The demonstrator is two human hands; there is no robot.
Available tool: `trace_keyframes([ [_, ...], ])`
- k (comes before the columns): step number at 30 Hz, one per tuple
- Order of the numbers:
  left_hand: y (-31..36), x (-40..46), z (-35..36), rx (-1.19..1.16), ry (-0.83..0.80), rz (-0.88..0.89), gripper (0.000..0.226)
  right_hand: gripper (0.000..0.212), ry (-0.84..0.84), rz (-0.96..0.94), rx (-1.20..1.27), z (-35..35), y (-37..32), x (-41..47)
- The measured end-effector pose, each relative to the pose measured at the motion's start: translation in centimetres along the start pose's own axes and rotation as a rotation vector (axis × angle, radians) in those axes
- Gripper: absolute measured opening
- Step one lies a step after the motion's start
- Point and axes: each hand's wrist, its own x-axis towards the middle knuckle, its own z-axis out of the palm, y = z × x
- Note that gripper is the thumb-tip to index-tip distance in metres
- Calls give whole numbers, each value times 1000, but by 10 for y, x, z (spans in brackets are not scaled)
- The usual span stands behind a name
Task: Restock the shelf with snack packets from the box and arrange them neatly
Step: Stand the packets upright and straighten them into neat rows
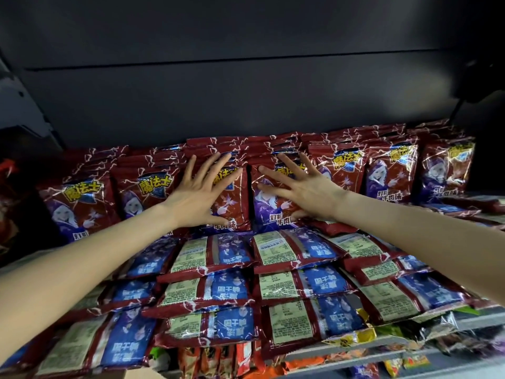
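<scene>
On shelf [388, 348], two hands (flat), packets [232, 198]

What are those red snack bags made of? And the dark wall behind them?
The red snack packets look like thin, glossy plastic film: light glints off them and they crinkle where both hands, left hand and right hand, press flat on them. The dark back panel looks like smooth, matte painted metal, though that's a guess from its flat, even surface.

I'm looking into a shop: a dark metal shelf [410, 341] is carrying rows of identical red snack packets [340, 162], more are lying flat in front, and other bright packets [306, 362] are showing on the tier below.
</scene>
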Motion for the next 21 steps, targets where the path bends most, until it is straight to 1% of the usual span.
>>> trace_keyframes([
  [2,6,0,-10,-51,54,-2,102,109,-22,2,44,-1,-2,1],
  [5,27,7,-31,-98,224,42,74,95,-40,-10,158,-13,4,-3],
  [7,46,15,-48,-113,320,102,54,81,-74,-9,323,-31,19,-14],
  [9,68,23,-64,-194,340,153,44,70,-64,23,536,-50,43,-37],
  [12,106,34,-87,-369,221,198,34,53,-38,70,852,-61,81,-94],
  [14,132,47,-98,-418,61,191,39,45,-62,89,948,-56,101,-136],
  [15,145,54,-102,-424,-21,196,44,43,-95,106,974,-50,108,-155],
  [17,167,71,-106,-461,-125,242,47,43,-162,137,976,-35,121,-187],
  [19,180,83,-108,-564,-212,268,44,50,-219,159,959,-21,131,-211],
  [21,187,91,-107,-634,-277,257,38,46,-264,159,995,-11,135,-227],
])
